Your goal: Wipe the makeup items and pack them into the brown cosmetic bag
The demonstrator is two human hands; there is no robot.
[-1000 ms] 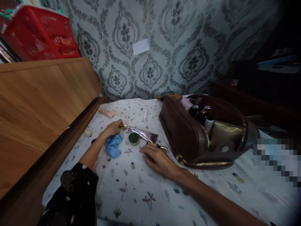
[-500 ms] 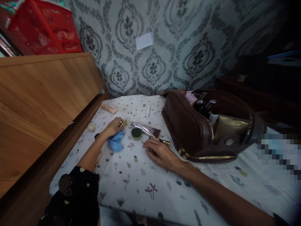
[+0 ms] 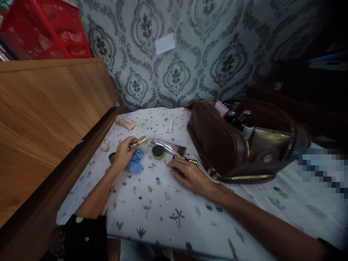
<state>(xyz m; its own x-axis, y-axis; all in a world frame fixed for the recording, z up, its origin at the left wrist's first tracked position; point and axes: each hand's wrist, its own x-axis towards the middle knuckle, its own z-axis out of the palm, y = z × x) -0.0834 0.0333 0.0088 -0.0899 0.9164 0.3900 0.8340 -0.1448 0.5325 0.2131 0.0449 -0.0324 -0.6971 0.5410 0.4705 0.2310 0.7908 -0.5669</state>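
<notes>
My left hand (image 3: 123,154) is closed around the lower end of a gold lipstick-like tube (image 3: 141,140), which points right and slightly up. Just beneath that hand lies a crumpled blue cloth (image 3: 135,162), and a small dark round container (image 3: 111,157) is partly hidden behind the wrist. My right hand (image 3: 191,175) rests palm down on the cloth-covered table, fingers stretched out. Along its far side lies a black and gold cosmetic tube (image 3: 192,161); whether the fingers touch it I cannot tell. Between the hands sit a round green-topped pot (image 3: 158,152) and a silver-brown squeeze tube (image 3: 168,146).
An unzipped brown leather bag (image 3: 214,141) filled with cosmetics stands on the right. Farther back lie a white tube (image 3: 170,125) and a peach tube (image 3: 125,124). A wooden panel (image 3: 54,105) borders the left, with a red basket (image 3: 49,32) above it.
My left hand has drawn back a little to the left, and more of the gold tube shows in it. The right hand has stayed nearly still. The view has shifted slightly.
</notes>
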